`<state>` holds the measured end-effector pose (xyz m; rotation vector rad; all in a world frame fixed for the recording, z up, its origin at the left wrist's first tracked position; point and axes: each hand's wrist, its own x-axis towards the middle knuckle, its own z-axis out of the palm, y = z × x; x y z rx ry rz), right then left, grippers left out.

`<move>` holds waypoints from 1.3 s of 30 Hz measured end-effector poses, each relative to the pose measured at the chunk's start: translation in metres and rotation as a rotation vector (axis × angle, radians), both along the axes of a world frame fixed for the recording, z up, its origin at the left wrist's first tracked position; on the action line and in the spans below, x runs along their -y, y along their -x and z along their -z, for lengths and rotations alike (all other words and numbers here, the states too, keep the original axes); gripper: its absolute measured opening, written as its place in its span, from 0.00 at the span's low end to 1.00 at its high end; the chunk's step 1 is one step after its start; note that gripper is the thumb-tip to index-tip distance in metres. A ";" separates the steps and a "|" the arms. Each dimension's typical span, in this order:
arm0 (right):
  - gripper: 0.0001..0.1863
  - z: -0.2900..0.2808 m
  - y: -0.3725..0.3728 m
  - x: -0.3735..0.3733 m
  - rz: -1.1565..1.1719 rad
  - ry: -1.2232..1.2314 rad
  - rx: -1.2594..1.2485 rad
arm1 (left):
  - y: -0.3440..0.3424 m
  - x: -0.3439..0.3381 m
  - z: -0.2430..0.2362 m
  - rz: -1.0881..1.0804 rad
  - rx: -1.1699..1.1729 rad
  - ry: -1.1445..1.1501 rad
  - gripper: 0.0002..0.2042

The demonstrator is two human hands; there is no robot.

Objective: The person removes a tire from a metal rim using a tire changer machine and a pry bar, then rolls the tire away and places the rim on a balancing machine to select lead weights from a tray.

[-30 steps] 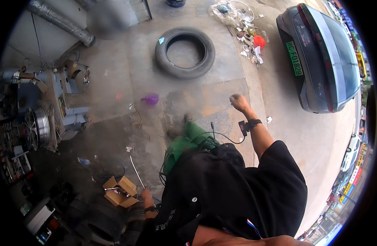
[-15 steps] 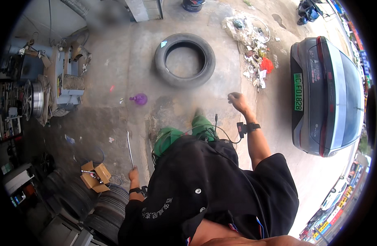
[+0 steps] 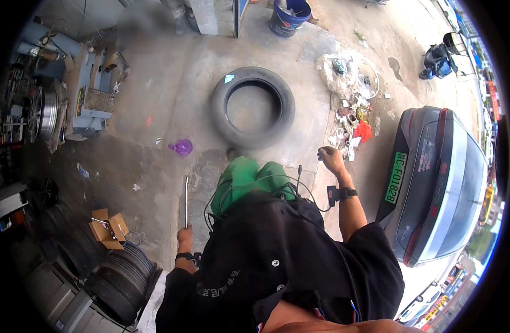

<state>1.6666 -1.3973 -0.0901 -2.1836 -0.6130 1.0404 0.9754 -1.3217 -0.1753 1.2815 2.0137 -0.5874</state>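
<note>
My left hand [image 3: 184, 237] is closed on a long silver metal bar [image 3: 186, 202], which points forward beside my left leg. My right hand [image 3: 331, 159] hangs out to the right with its fingers curled; whether anything is inside them is too small to make out. Ahead of my feet a black tire [image 3: 253, 133] lies flat on the concrete, with a pale blue sticker [image 3: 229, 79] on it. A purple plastic object [image 3: 182, 146] sits on the ground to the left of the tire.
A workbench [image 3: 93, 116] with a wheel rim [image 3: 43, 116] lines the left. Stacked tires [image 3: 116, 283] and an open cardboard box [image 3: 108, 233] lie lower left. A blue bucket [image 3: 288, 19] stands beyond the tire. Rubbish [image 3: 344, 111], a scooter [image 3: 432, 61] and a parked grey car [image 3: 432, 183] occupy the right.
My legs and feet have moved closer to the tire. The scene has shifted down in the view, and the scooter has come into sight. The bar stays in my left hand.
</note>
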 end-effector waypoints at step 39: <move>0.16 -0.027 -0.097 -0.296 -0.459 -0.020 0.158 | -0.122 0.113 0.019 -0.003 0.012 0.073 0.17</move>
